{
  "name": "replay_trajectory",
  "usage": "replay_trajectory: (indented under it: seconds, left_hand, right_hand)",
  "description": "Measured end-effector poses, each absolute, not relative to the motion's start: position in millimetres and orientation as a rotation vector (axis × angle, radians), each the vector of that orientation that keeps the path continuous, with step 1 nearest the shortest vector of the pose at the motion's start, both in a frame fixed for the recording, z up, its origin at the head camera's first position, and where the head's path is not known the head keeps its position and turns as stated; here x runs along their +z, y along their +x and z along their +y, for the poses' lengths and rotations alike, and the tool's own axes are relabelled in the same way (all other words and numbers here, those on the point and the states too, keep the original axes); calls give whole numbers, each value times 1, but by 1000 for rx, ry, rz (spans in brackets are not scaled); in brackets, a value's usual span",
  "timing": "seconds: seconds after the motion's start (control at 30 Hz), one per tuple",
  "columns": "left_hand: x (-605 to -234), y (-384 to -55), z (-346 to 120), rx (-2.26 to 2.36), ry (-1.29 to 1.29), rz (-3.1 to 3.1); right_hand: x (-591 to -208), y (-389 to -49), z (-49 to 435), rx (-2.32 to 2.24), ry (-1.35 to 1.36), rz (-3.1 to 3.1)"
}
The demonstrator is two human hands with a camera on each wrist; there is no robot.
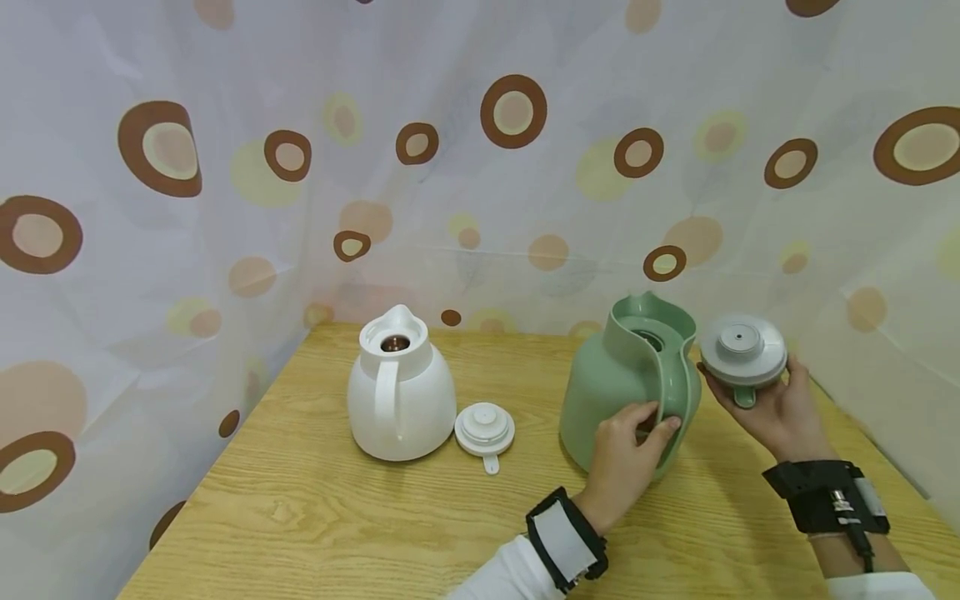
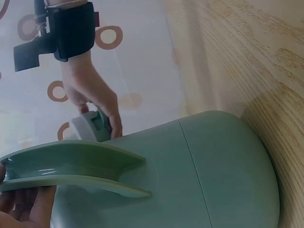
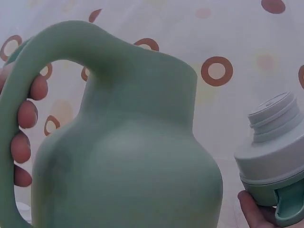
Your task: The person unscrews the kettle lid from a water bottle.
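A green vacuum jug [image 1: 596, 396] stands upright on the right side of the table, its top uncovered. My left hand [image 1: 624, 454] grips the jug's handle [image 3: 10, 128], with the fingers curled through the loop in the right wrist view. Just right of the jug, my right hand [image 1: 783, 417] holds its lid [image 1: 742, 348] upside down, the white threaded plug [image 3: 273, 116] facing up and the green tab [image 3: 290, 204] underneath. In the left wrist view, the same lid [image 2: 84, 127] appears beyond the jug, in the right hand's fingers.
A white vacuum jug [image 1: 401, 404], also lidless, stands on the left of the wooden table [image 1: 322, 517]. Its white lid [image 1: 485, 429] lies upside down close beside it. Behind the table hangs a patterned sheet [image 1: 450, 192] with brown rings.
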State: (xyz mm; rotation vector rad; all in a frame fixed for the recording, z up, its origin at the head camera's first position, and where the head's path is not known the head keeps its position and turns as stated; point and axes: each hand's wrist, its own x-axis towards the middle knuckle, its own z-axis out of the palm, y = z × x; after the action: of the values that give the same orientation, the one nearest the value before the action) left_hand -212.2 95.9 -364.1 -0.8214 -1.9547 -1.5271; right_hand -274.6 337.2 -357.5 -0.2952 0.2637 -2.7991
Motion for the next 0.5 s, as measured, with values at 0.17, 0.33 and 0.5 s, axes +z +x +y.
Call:
replay_trajectory:
  seconds: [0.17,0.33,0.5]
  left_hand:
    - [-363,-212,95,-1548,-821,-1954]
    - [-364,-213,95,-1542,-821,-1955]
    - [-365,-213,95,-1536,-820,-1948]
  right_hand:
    - [-375,-268,343,-2796,-190,213]
    - [-389,-262,347,-2811,-104,278]
    - [-405,-261,351,-2790,-92,290]
